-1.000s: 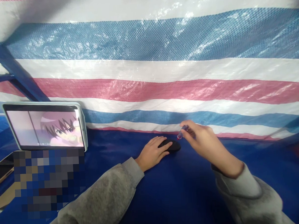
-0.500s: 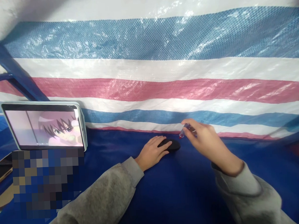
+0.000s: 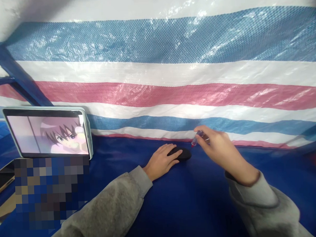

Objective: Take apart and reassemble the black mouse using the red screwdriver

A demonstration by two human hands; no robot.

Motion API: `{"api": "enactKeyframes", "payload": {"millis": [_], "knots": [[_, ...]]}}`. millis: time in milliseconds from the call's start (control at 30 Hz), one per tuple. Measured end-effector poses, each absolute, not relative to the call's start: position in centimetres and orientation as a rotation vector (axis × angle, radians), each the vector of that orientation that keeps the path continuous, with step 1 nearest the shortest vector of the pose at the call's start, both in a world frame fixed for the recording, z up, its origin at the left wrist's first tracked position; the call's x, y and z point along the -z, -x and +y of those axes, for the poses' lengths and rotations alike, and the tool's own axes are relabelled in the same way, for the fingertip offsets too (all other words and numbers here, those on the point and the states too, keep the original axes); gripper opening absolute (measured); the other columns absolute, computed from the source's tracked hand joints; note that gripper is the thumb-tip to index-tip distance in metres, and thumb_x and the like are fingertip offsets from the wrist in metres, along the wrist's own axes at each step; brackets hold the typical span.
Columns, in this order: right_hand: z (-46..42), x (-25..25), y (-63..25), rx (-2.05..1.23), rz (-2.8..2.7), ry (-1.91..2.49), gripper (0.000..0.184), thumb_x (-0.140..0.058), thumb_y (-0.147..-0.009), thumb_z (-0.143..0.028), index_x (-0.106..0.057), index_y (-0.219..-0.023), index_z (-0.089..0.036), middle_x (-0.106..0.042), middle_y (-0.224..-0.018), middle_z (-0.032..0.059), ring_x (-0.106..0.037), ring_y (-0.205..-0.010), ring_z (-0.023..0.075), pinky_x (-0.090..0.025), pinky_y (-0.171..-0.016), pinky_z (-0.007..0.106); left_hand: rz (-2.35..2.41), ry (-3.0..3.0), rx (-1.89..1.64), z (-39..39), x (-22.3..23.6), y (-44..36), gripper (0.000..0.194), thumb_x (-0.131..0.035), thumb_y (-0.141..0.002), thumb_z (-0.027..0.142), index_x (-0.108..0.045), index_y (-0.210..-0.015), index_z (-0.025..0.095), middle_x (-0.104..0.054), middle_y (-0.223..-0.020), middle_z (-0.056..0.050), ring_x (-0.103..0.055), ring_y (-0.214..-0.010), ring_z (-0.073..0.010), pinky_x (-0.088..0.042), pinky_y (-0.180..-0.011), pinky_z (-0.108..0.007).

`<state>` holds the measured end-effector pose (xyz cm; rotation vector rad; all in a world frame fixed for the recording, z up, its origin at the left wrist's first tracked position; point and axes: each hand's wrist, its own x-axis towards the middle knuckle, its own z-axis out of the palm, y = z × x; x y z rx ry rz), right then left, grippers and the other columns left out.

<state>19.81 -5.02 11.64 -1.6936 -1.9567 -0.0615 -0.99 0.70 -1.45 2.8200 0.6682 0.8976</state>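
My left hand (image 3: pixel 163 161) rests on a black computer mouse (image 3: pixel 185 153), which lies on the blue surface. Its fingers reach over the far edge and top while the thumb lies along the near side, so the hand covers the mouse's left part. Just right of the mouse and a little above it, my right hand (image 3: pixel 217 145) is closed around a small, clear plastic tool (image 3: pixel 199 135) with a red end pointing down and left. Most of this tool is hidden behind the fingers, and its exact kind does not show.
At left a tablet (image 3: pixel 89 135) in a pale case stands propped, playing a cartoon. A phone (image 3: pixel 3 176) lies beside a pixelated patch at lower left. Behind everything hangs a striped plastic sheet (image 3: pixel 156 73). A blue metal frame (image 3: pixel 22 75) rises at the left.
My right hand and the clear tool have shifted very slightly to the right. The left hand keeps its place on the mouse.
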Motion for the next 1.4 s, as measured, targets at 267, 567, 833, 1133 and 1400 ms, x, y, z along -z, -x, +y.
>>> {"api": "enactKeyframes", "payload": {"millis": [267, 567, 833, 1133, 1400], "knots": [[-4.9, -10.8, -19.4, 0.100, -1.974, 1.880, 0.019, -0.042, -0.094, -0.028, -0.060, -0.095, -0.020, -0.069, -0.067, 0.0026, -0.064, -0.057, 0.0200, -0.041, -0.057, 0.029, 0.649, -2.845, -0.910, 0.7, 1.4, 1.1, 0.038, -0.048, -0.100, 0.037, -0.053, -0.136, 0.025, -0.054, -0.138, -0.010, -0.050, -0.130, -0.0237, -0.041, -0.113, -0.046], [-4.4, -9.9, -19.0, 0.043, -2.032, 1.682, 0.024, -0.039, -0.091, -0.018, -0.062, -0.098, -0.018, -0.066, -0.083, 0.0051, -0.063, -0.069, 0.0178, -0.043, -0.066, 0.029, 0.631, -2.869, -0.918, 0.7, 1.5, 1.1, 0.037, -0.048, -0.100, 0.037, -0.054, -0.135, 0.025, -0.054, -0.138, -0.010, -0.050, -0.131, -0.0235, -0.041, -0.112, -0.046], [-4.5, -9.9, -19.3, 0.086, -1.990, 1.798, 0.025, -0.040, -0.092, -0.020, -0.065, -0.094, -0.018, -0.063, -0.082, 0.0041, -0.061, -0.071, 0.0188, -0.042, -0.068, 0.030, 0.636, -2.877, -0.922, 0.7, 1.5, 1.1, 0.037, -0.049, -0.100, 0.037, -0.055, -0.134, 0.024, -0.055, -0.137, -0.011, -0.051, -0.130, -0.0237, -0.042, -0.112, -0.045], [-4.8, -10.1, -18.8, 0.169, -2.042, 1.832, 0.018, -0.046, -0.085, -0.014, -0.063, -0.089, -0.020, -0.063, -0.086, 0.0029, -0.059, -0.071, 0.0172, -0.037, -0.062, 0.028, 0.639, -2.865, -0.935, 0.6, 1.4, 1.0, 0.038, -0.048, -0.100, 0.036, -0.054, -0.135, 0.024, -0.055, -0.137, -0.011, -0.051, -0.130, -0.0235, -0.041, -0.112, -0.045], [-4.7, -9.9, -18.8, 0.263, -2.088, 1.833, 0.030, -0.039, -0.091, -0.013, -0.064, -0.106, -0.020, -0.065, -0.092, 0.0038, -0.059, -0.065, 0.0159, -0.035, -0.058, 0.028, 0.635, -2.877, -0.931, 0.7, 1.5, 1.0, 0.038, -0.047, -0.101, 0.037, -0.052, -0.137, 0.025, -0.054, -0.137, -0.010, -0.050, -0.130, -0.0237, -0.041, -0.112, -0.047]]}}
